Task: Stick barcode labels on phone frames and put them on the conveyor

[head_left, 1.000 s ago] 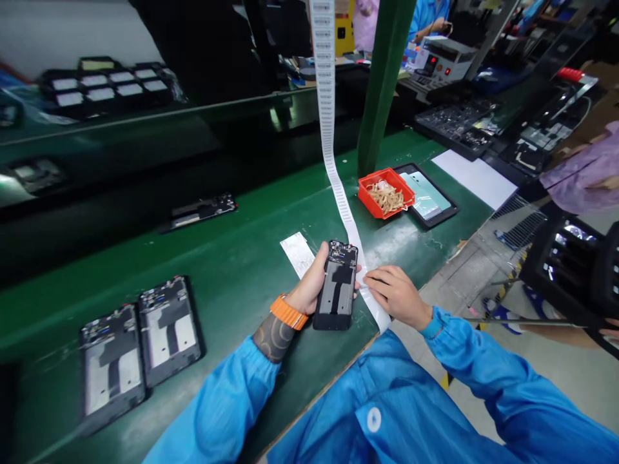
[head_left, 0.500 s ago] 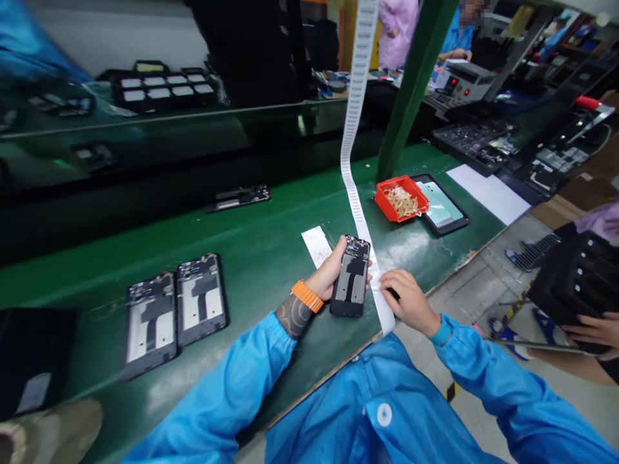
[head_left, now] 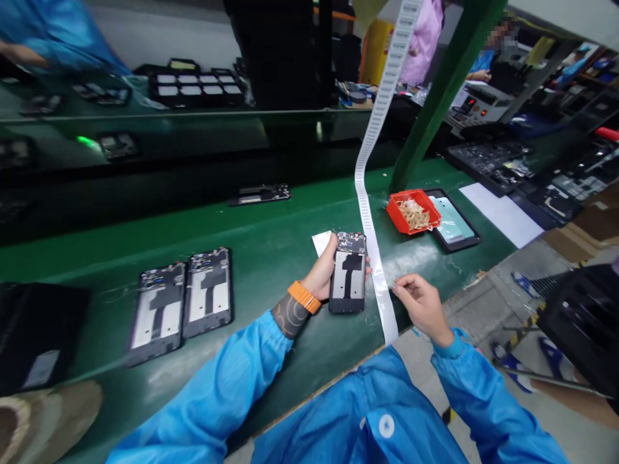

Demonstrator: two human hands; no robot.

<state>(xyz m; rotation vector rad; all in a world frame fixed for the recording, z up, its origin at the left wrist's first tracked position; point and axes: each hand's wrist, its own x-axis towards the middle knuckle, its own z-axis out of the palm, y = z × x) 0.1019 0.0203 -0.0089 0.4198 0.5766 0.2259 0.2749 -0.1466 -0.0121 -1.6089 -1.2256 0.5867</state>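
My left hand (head_left: 320, 276) is wrapped round an opened phone (head_left: 341, 283), back cover off, its circuit board and grey inner plate facing up. To the right of the phone runs a long white strip of printed labels (head_left: 382, 293), hanging from above and lying across the bench to its front edge. Just right of the strip, my right hand (head_left: 424, 308) is raised with thumb and forefinger pinched together; whatever sits at the fingertips is too small to make out. A white paper piece (head_left: 320, 241) lies partly hidden behind my left hand.
Two more opened phones (head_left: 209, 293) lie side by side on the left of the green bench (head_left: 275, 270), and another phone (head_left: 260, 194) lies farther back. A red bin (head_left: 397, 216) of pale strips stands beside a black-framed tablet (head_left: 454, 246). A green post (head_left: 430, 96) rises behind.
My right hand has drawn back from the label strip to its right, its fingertips now pinched. The phone stays in my left hand, tilted slightly differently. The view has shifted left.
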